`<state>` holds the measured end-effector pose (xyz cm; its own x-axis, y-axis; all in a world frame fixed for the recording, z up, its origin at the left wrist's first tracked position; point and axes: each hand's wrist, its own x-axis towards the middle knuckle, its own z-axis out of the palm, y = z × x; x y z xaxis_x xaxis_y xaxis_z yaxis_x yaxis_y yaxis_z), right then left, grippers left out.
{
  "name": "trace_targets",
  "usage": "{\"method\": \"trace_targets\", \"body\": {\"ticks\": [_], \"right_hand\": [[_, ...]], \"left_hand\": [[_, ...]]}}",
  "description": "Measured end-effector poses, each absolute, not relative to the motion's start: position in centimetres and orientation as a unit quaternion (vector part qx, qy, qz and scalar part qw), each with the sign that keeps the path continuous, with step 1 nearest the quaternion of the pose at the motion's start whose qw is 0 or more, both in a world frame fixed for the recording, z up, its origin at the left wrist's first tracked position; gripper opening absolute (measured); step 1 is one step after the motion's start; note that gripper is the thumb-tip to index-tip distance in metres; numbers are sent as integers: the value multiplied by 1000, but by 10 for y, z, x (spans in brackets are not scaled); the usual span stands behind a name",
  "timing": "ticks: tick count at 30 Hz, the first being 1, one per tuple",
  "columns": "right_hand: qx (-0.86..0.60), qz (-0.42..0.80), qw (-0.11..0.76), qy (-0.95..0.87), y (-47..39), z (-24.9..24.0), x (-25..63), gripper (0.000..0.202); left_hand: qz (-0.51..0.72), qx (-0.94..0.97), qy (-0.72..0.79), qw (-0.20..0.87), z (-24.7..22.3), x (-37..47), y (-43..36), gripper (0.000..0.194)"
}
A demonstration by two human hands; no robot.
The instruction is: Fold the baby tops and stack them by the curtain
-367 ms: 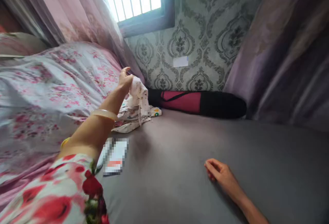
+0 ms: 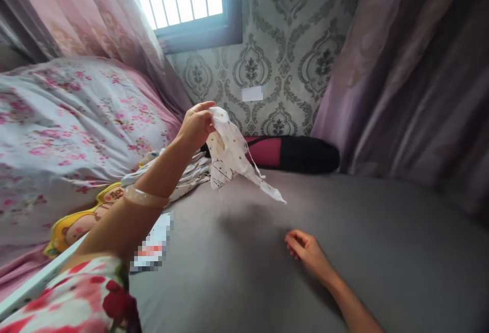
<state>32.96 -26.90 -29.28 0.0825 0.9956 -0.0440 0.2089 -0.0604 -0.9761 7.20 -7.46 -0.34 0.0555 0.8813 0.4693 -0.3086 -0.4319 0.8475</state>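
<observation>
Thin white cloth hung from L hand

L hand (image 2: 196,127) pinches the white cloth (image 2: 229,142) by its top edge, approx. 12 o'clock, above the grey sheet (image 2: 237,287). R hand (image 2: 307,251), 1 o'clock, has fingers loosely curled—can't tell if anything's inside. Cloth pile (image 2: 193,175) sits at 11 o'clock. Cloth looks v. light, limp, soft, prob. not slippery; thin ties (image 2: 252,159) could snag—best held by top edge plus a lower corner, w/ ties free.

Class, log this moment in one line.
left hand: holds white brown-dotted cloth aloft | right hand: fingers curled | smooth grey sheet: beneath both
</observation>
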Motion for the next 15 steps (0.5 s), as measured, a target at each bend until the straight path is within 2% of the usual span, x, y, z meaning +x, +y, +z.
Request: {"method": "trace_targets", "body": {"ticks": [4,8,15], "right_hand": [[-578,434,465,-512,-270,-293,329,47],[-576,396,487,-524,-271,-280,329,38],[-590,168,555,-562,-273,-219,308,24]], "left_hand": [[606,555,223,525,-18,100,-108,53],[596,541,203,558,-40,124,-134,58],[600,527,205,566,-74,149,-172,70]]}}
